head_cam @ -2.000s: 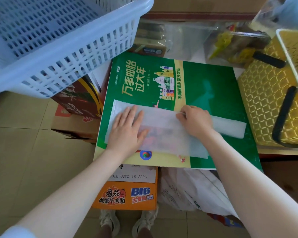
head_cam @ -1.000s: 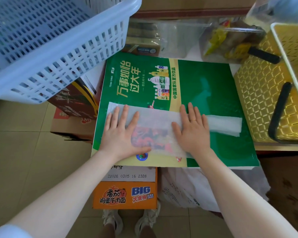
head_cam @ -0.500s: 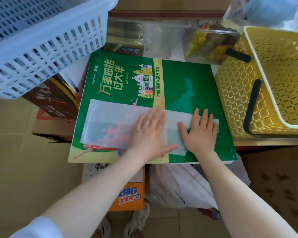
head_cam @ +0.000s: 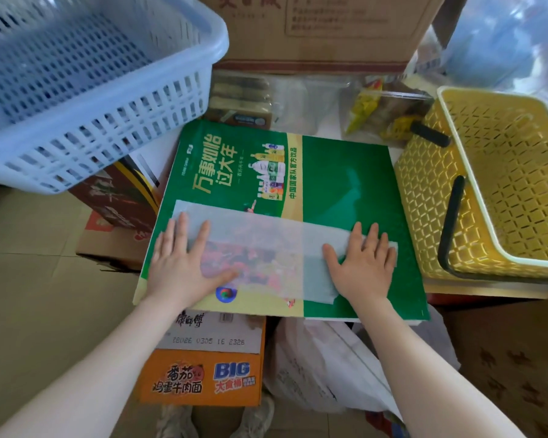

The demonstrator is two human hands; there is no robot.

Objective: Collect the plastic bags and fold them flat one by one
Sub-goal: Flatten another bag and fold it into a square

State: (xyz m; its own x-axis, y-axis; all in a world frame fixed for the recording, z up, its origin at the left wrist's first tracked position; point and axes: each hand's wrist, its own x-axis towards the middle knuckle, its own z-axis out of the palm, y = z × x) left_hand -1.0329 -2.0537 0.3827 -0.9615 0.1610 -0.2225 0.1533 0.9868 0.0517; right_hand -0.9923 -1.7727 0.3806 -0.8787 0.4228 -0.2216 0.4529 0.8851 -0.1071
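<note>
Bag: The translucent plastic bag (head_cam: 266, 248) lay as a long flat strip across the near half of the green printed board (head_cam: 345, 184), running left to right, its handle end stretching under the right palm.
Left hand: The left hand (head_cam: 184, 263) was spread flat on the bag's left end, fingers straight, pressing and not gripping anything.
Right hand: The right hand (head_cam: 363, 263) lay flat on the narrow right end, fingers straight and fanned, pressing only.
Step in hand: This looked like the smoothing pass, air being pushed out before the next fold.
How to do it well: Best to keep both palms low and sweep outward from the middle, so no bubble stays trapped. The film looked thin and slippery on that glossy board, so one palm should anchor while the other lifts an end, or the strip will skate.
Next fold: Probably the right end over toward the left, edges lined up before creasing.
Change since half a second earlier: The left hand was then near the middle of the bag, close beside the right; it had slid out to the far left end. The right hand stayed on the right end.
Surroundings: A yellow basket (head_cam: 424, 216) sat just beside the board on the right, a pale blue basket (head_cam: 108, 115) up left.
</note>
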